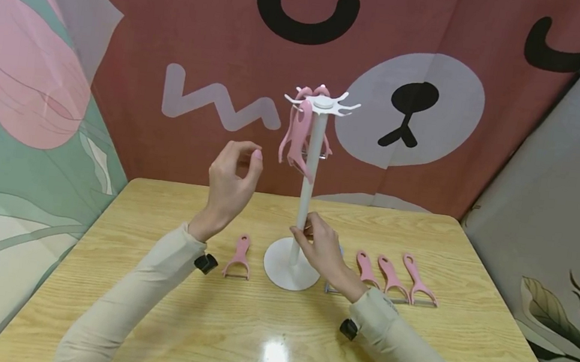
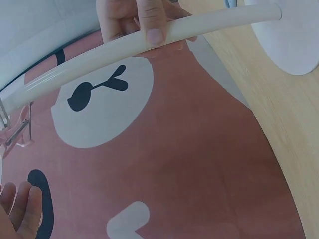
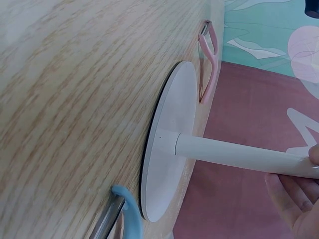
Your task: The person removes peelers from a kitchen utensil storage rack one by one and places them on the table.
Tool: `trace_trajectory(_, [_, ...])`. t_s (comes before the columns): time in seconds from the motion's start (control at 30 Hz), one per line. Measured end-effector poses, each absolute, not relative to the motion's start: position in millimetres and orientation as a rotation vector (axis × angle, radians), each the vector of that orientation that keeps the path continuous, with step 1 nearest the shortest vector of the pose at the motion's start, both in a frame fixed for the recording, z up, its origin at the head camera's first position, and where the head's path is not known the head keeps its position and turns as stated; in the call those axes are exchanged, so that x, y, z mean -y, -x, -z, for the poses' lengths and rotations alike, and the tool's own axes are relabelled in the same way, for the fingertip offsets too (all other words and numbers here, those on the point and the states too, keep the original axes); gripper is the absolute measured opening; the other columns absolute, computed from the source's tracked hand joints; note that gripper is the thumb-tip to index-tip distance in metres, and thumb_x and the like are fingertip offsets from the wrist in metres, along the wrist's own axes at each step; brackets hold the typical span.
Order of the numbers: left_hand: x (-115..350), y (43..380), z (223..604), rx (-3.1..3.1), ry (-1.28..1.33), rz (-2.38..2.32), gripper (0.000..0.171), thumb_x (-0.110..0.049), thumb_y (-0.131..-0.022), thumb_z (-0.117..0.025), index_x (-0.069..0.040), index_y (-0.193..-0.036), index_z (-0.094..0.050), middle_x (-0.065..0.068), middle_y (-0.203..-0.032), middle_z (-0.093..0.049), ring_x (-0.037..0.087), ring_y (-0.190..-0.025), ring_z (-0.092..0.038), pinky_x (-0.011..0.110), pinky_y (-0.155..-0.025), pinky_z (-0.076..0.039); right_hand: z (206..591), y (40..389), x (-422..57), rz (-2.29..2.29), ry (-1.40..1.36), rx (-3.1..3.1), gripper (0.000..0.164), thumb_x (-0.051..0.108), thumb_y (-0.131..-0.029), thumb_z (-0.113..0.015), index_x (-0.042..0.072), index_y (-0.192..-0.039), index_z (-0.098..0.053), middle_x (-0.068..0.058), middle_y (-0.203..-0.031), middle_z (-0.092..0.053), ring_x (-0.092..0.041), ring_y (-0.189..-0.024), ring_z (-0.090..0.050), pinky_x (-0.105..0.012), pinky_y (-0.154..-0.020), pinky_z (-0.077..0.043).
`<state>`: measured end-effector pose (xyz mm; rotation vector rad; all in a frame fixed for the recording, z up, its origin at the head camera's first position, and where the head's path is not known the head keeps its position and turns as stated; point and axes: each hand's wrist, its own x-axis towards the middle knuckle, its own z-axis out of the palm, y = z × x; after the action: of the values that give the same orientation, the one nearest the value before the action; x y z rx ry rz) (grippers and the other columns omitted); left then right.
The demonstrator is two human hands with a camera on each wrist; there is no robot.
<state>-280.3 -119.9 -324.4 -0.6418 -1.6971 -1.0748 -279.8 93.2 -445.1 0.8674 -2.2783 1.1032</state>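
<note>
In the head view, a white stand (image 1: 312,178) rises from a round base (image 1: 279,267) on the table. My right hand (image 1: 322,248) grips its pole low down, and the right wrist view shows those fingers (image 3: 284,199) around the pole. Several pink Y-shaped peelers (image 1: 300,134) hang from the left side of the hooked top (image 1: 323,103). My left hand (image 1: 233,177) is raised left of them, thumb and fingers loosely bent, holding nothing. Below it, one pink peeler (image 1: 241,250) lies left of the base.
Three pink peelers (image 1: 389,275) lie in a row on the table right of the stand. A blue peeler (image 3: 132,214) lies beside the base, mostly hidden behind my right hand in the head view. A printed cloth (image 1: 190,150) hangs behind the wooden table (image 1: 155,303).
</note>
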Motion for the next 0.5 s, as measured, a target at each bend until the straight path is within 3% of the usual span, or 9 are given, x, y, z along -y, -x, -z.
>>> trace_trajectory(0.27, [115, 282, 318, 1.622, 0.691, 1.064, 0.009, 0.001, -0.093, -0.062, 0.003, -0.101, -0.066, 0.014, -0.089, -0.064, 0.027, -0.077, -0.063, 0.037, -0.069, -0.055, 445, 280, -93, -1.116, -0.873, 2.282, 0.018, 0.013, -0.095, -0.069, 0.001, -0.101, -0.057, -0.008, -0.087, -0.065, -0.018, -0.075, -0.069, -0.024, -0.066, -0.059])
trace_trajectory(0.5, [110, 281, 312, 1.561, 0.722, 1.08, 0.011, -0.002, -0.095, -0.061, 0.004, -0.103, -0.066, 0.016, -0.097, -0.066, 0.026, -0.084, -0.064, 0.034, -0.075, -0.055, 445, 280, -93, -1.115, -0.87, 2.285, 0.017, 0.012, -0.095, -0.069, 0.001, -0.101, -0.057, -0.009, -0.088, -0.065, -0.019, -0.075, -0.069, -0.025, -0.067, -0.059])
